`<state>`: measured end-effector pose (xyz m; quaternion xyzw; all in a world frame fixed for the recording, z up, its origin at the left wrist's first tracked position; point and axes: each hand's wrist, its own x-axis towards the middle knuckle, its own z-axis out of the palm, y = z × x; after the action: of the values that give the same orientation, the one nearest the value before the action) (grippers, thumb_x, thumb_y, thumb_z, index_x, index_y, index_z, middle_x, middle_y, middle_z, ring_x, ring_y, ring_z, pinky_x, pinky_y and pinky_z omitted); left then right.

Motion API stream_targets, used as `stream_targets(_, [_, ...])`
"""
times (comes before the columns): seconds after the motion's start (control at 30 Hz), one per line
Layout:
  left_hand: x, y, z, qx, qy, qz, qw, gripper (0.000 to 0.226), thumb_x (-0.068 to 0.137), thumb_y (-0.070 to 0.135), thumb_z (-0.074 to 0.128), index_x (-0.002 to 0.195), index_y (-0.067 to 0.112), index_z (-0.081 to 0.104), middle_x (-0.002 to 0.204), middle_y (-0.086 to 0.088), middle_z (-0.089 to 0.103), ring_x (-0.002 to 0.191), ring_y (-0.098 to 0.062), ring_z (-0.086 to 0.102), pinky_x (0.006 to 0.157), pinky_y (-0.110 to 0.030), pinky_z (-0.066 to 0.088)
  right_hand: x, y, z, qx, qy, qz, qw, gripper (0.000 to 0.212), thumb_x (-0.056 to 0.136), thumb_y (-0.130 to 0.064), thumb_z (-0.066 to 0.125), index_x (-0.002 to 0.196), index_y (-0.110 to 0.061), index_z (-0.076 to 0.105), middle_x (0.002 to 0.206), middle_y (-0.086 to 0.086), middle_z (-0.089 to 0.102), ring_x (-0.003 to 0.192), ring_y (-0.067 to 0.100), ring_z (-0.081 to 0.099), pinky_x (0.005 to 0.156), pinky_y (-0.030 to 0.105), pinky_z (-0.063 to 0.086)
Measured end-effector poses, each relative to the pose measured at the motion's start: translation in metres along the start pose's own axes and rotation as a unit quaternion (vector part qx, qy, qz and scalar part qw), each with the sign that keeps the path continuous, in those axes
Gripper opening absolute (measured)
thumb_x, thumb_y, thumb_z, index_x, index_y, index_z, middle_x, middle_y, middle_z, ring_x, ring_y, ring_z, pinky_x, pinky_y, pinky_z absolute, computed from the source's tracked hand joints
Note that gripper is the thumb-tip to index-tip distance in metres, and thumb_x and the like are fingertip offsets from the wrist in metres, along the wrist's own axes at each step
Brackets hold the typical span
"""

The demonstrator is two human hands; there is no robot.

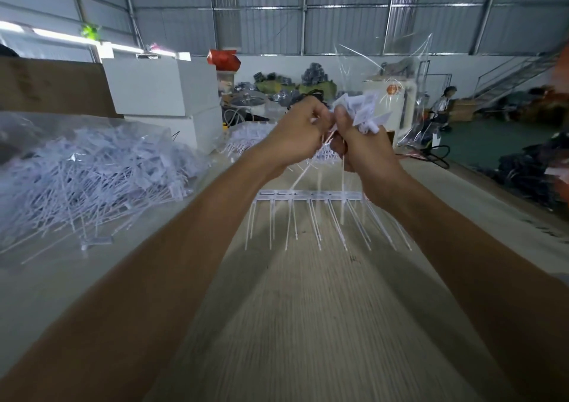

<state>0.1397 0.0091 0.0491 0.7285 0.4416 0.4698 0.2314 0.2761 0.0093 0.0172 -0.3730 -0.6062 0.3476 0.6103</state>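
White plastic ties (358,110) — flat heads, thin tails — sat bunched, gripped by the right hand (366,152); left hand (298,137) pinched one. One six-headed strip (311,196) lay below.

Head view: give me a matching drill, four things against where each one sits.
Things:
1. bundle of white tags
2. strip of joined ties
3. loose pile of ties
4. white boxes

Places:
A. stacked at the back left
B. gripped in the right hand
C. laid out on the table, mid-frame
D. heaped on the left side of the table

Pairs: 1-B, 2-C, 3-D, 4-A
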Motion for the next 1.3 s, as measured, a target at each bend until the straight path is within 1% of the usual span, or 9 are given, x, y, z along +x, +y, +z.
stream_targets(0.17, [0.001, 0.002, 0.000, -0.063, -0.021, -0.054, 0.996, 0.009, 0.106, 0.017, 0.040, 0.112, 0.013, 0.044, 0.075, -0.011, 0.057, 0.052, -0.014, 0.049, 0.048, -0.029, 0.042, -0.005, 0.002, -0.006, -0.068, -0.023, -0.112, 0.991, 0.022, 0.098, -0.029, 0.065, 0.098, -0.007, 0.070, 0.067, -0.016, 0.064, 0.062, -0.004, 0.056, 0.061, 0.012, 0.043])
stream_targets(0.37, [-0.002, 0.009, -0.006, -0.140, -0.061, -0.133, 0.979, 0.079, 0.101, 0.064, 0.027, 0.155, 0.006, 0.018, 0.117, -0.021, 0.059, 0.059, -0.018, 0.047, 0.051, -0.030, 0.038, -0.010, 0.003, -0.003, -0.170, -0.112, -0.151, 0.967, 0.012, 0.091, -0.019, 0.073, 0.098, -0.009, 0.071, 0.089, 0.003, 0.075, 0.088, 0.019, 0.071, 0.078, 0.034, 0.054])
stream_targets(0.47, [-0.002, 0.011, -0.007, -0.118, -0.072, -0.148, 0.979, 0.088, 0.102, 0.064, 0.023, 0.153, -0.007, 0.018, 0.077, -0.006, 0.067, 0.052, -0.017, 0.056, 0.052, -0.028, 0.044, -0.007, 0.007, -0.001, -0.302, -0.099, -0.188, 0.929, 0.018, 0.086, -0.044, 0.067, 0.090, -0.028, 0.061, 0.079, -0.015, 0.064, 0.075, -0.001, 0.061, 0.067, 0.020, 0.042])
stream_targets(0.53, [0.000, 0.013, -0.010, -0.140, -0.066, -0.166, 0.974, 0.084, 0.101, 0.064, 0.025, 0.154, -0.001, 0.022, 0.086, -0.011, 0.073, 0.069, -0.026, 0.071, 0.066, -0.036, 0.058, -0.006, 0.008, -0.001, -0.336, -0.104, -0.172, 0.920, 0.038, 0.079, -0.063, 0.060, 0.098, -0.029, 0.063, 0.087, -0.017, 0.067, 0.082, -0.001, 0.063, 0.071, 0.020, 0.046])
stream_targets(0.63, [-0.002, 0.015, -0.018, -0.173, -0.084, -0.181, 0.965, 0.064, 0.101, 0.065, 0.026, 0.139, 0.014, 0.038, 0.095, -0.013, 0.077, 0.090, -0.031, 0.075, 0.083, -0.045, 0.058, -0.003, 0.012, -0.007, -0.366, -0.119, -0.150, 0.911, 0.052, 0.087, -0.053, 0.067, 0.130, -0.026, 0.058, 0.111, -0.009, 0.072, 0.103, 0.015, 0.068, 0.087, 0.037, 0.055])
stream_targets(0.77, [-0.002, 0.013, -0.024, -0.129, -0.081, -0.181, 0.972, 0.054, 0.101, 0.065, 0.025, 0.119, 0.020, 0.049, 0.089, -0.009, 0.078, 0.084, -0.026, 0.076, 0.082, -0.045, 0.058, -0.003, 0.015, -0.009, -0.425, -0.082, -0.157, 0.888, 0.023, 0.095, -0.031, 0.062, 0.113, -0.016, 0.063, 0.093, 0.001, 0.067, 0.082, 0.020, 0.061, 0.070, 0.032, 0.046])
stream_targets(0.97, [-0.002, 0.009, -0.028, -0.126, -0.105, -0.148, 0.975, 0.068, 0.100, 0.067, 0.028, 0.150, 0.020, 0.029, 0.104, -0.008, 0.077, 0.096, -0.024, 0.075, 0.086, -0.050, 0.058, -0.001, -0.007, -0.006, -0.046, 0.013, -0.075, 0.996, 0.017, 0.102, -0.028, 0.059, 0.106, -0.013, 0.064, 0.086, -0.004, 0.066, 0.072, 0.001, 0.063, 0.059, 0.021, 0.050])
stream_targets(1.17, [-0.017, 0.010, 0.034, -0.027, -0.232, -0.108, 0.966, 0.075, 0.097, 0.072, 0.020, 0.136, 0.018, 0.054, 0.123, -0.008, 0.067, 0.113, -0.024, 0.065, 0.098, -0.047, 0.051, 0.005, -0.017, -0.011, 0.190, 0.119, 0.032, 0.974, 0.021, 0.103, -0.034, 0.055, 0.094, -0.016, 0.060, 0.072, -0.005, 0.066, 0.067, 0.008, 0.066, 0.066, 0.029, 0.055])
stream_targets(1.3, [-0.022, 0.008, 0.063, -0.033, -0.179, -0.053, 0.982, 0.064, 0.105, 0.056, 0.022, 0.103, 0.005, 0.060, 0.087, -0.017, 0.070, 0.074, -0.020, 0.068, 0.078, -0.037, 0.058, 0.005, -0.012, -0.018, 0.222, 0.107, 0.058, 0.967, 0.027, 0.107, -0.034, 0.045, 0.094, -0.015, 0.059, 0.067, -0.002, 0.068, 0.058, 0.008, 0.057, 0.067, 0.027, 0.051])
